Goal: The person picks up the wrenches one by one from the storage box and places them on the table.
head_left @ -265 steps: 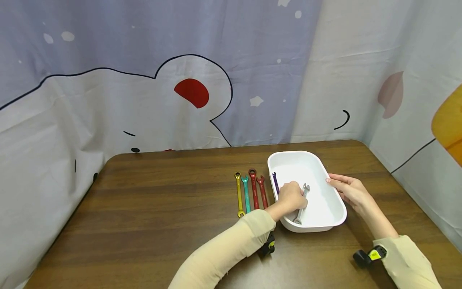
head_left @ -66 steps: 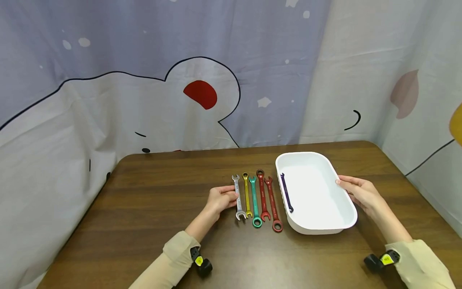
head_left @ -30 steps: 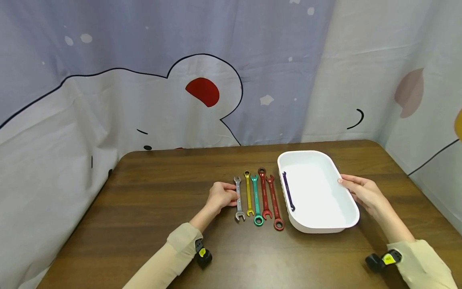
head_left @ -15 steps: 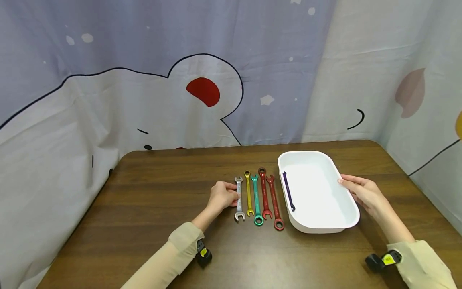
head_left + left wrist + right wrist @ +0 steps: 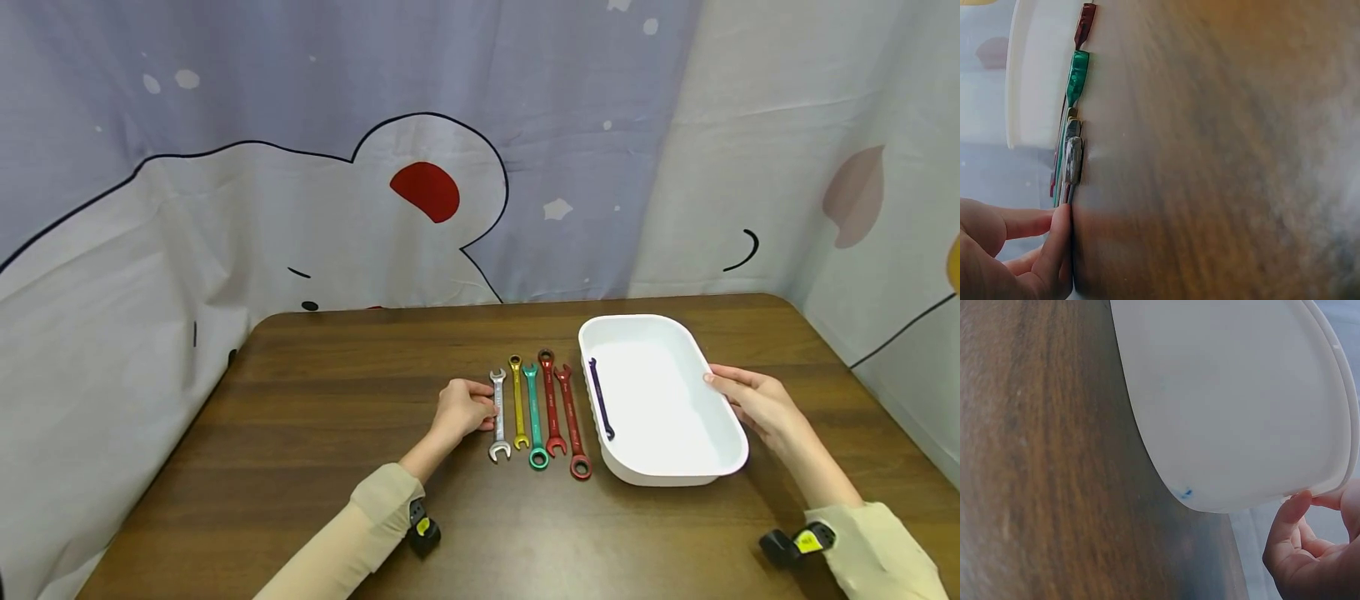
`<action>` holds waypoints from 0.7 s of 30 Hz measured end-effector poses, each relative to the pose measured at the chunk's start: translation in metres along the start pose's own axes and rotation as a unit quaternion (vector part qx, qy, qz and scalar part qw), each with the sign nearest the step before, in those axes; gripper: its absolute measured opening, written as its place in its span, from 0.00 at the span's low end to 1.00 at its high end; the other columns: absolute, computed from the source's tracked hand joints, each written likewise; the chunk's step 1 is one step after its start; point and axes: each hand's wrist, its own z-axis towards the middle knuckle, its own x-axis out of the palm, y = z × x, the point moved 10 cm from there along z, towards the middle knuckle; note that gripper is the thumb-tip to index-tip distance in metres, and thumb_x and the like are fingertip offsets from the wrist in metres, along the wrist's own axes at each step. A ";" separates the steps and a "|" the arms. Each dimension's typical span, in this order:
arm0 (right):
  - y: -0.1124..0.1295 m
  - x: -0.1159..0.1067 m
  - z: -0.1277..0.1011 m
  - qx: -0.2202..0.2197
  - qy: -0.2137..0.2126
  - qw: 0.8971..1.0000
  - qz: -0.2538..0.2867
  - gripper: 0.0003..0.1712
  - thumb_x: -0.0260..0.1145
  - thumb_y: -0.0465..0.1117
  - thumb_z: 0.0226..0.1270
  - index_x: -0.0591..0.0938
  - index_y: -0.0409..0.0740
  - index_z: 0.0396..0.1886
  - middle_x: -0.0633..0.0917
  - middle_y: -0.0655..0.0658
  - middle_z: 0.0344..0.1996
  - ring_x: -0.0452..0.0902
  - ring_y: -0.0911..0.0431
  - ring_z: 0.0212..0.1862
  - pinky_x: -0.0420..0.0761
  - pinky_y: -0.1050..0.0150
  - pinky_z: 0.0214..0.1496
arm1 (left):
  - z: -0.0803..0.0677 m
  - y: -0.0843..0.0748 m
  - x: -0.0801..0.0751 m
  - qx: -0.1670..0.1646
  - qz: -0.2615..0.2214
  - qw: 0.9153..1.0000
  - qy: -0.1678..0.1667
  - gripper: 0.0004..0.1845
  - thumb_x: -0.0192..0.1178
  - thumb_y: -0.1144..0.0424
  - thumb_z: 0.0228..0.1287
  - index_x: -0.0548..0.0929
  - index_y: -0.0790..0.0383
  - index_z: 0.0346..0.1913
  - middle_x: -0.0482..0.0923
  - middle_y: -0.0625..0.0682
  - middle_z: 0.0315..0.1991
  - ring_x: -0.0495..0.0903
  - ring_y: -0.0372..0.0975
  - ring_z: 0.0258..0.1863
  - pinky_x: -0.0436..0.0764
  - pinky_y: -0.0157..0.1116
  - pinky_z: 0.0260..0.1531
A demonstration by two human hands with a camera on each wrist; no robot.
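My left hand [image 5: 461,410] pinches the shaft of a silver double open-end wrench [image 5: 498,425] lying at the left end of a row; in the left wrist view its end [image 5: 1074,161] lies just beyond the fingertips. To its right lie a yellow wrench [image 5: 518,408], a green wrench [image 5: 534,412] and two red wrenches [image 5: 551,408], all roughly parallel. My right hand [image 5: 757,402] grips the right rim of a white plastic tray [image 5: 667,417], thumb on top. Inside the tray, a dark purple wrench [image 5: 602,400] leans along the left wall.
The wooden table [image 5: 337,417] carries everything, its back edge near a printed curtain [image 5: 315,225]. Black wrist-worn cameras sit on the left sleeve [image 5: 375,500] and right sleeve [image 5: 873,542]. The tray stands close beside the rightmost red wrench.
The silver wrench left the tray in my left hand and now lies left of the yellow one. Over the last second it has shifted slightly toward the row. My right hand keeps its grip.
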 end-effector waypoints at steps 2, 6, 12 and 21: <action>0.000 0.000 0.000 0.001 -0.001 1.000 -0.003 0.39 0.63 0.51 0.67 0.65 0.30 0.68 0.81 0.70 0.29 0.80 0.71 0.33 0.85 0.71 0.35 | 0.000 0.000 0.000 0.000 0.000 1.000 0.001 0.14 0.63 0.79 0.55 0.83 0.74 0.46 0.85 0.60 0.30 0.79 0.33 0.17 0.85 0.30 0.20; 0.000 0.000 -0.001 0.004 -0.003 1.000 -0.006 0.39 0.63 0.52 0.67 0.65 0.31 0.68 0.81 0.70 0.29 0.80 0.71 0.34 0.86 0.71 0.36 | -0.001 0.000 0.000 -0.002 0.002 1.000 0.003 0.14 0.63 0.79 0.54 0.83 0.74 0.45 0.85 0.60 0.30 0.78 0.33 0.18 0.85 0.30 0.21; 0.000 0.001 -0.001 -0.001 -0.001 1.000 -0.006 0.39 0.62 0.52 0.68 0.65 0.29 0.68 0.81 0.70 0.29 0.80 0.71 0.34 0.85 0.71 0.36 | -0.003 0.001 -0.001 -0.004 0.000 1.000 0.012 0.11 0.61 0.76 0.57 0.84 0.75 0.44 0.83 0.58 0.28 0.78 0.33 0.19 0.86 0.30 0.23; 0.001 0.000 -0.001 -0.009 0.002 1.000 0.013 0.27 0.63 0.50 0.68 0.75 0.41 0.61 0.82 0.69 0.29 0.81 0.70 0.34 0.86 0.71 0.36 | -0.010 0.000 -0.003 0.002 0.000 1.000 0.019 0.11 0.59 0.74 0.58 0.85 0.74 0.43 0.84 0.58 0.31 0.79 0.33 0.23 0.87 0.30 0.28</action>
